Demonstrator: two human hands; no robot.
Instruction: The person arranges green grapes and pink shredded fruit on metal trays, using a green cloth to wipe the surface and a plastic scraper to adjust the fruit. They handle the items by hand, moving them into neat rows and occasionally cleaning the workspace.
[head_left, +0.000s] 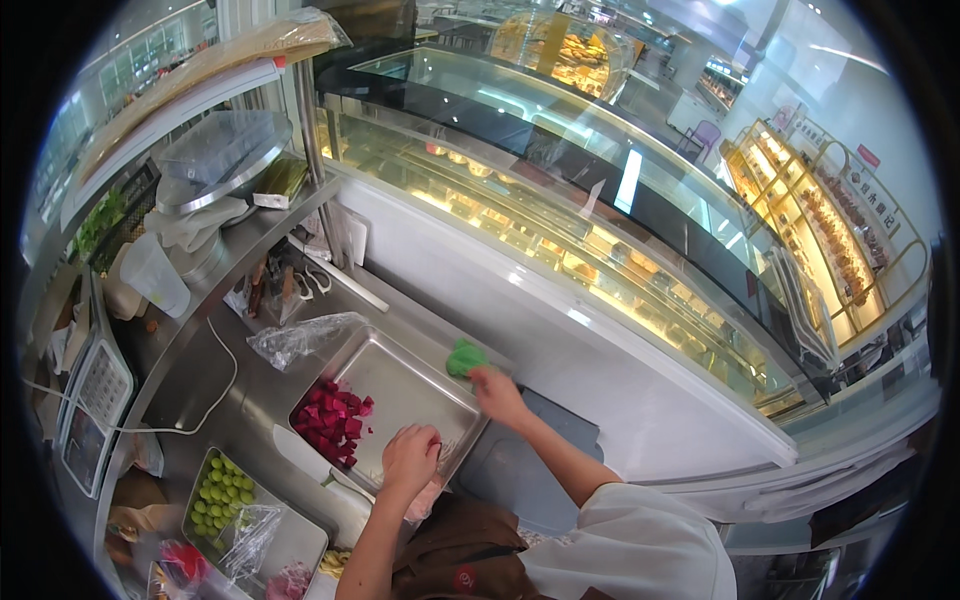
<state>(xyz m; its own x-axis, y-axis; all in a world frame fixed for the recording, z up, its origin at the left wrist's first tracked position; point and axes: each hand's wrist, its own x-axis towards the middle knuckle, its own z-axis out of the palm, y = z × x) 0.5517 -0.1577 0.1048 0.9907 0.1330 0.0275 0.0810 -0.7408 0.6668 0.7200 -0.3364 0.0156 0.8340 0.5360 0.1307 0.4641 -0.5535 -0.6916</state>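
Observation:
My right hand (495, 390) reaches past the right corner of a large stainless steel tray (409, 375) and touches a crumpled green cloth or bag (465, 357); the fingertips are partly hidden, so the grip is unclear. My left hand (411, 457) is over the tray's near edge, fingers curled downward. Beside it lies a pinkish, thin plastic bag (424, 501), and pale thin strands (448, 452) show at the tray's near corner. Whether the left fingers hold anything cannot be seen. Deep pink-red cubes (332, 421) are heaped at the tray's left side.
A second steel tray (300, 529) holds green grapes (219, 491) and crumpled plastic film (253, 536). Clear plastic film (304, 339) and scissors (315, 280) lie behind the large tray. A grey lid (525, 465) is at the right. A glass display case (555, 240) stands beyond the white partition.

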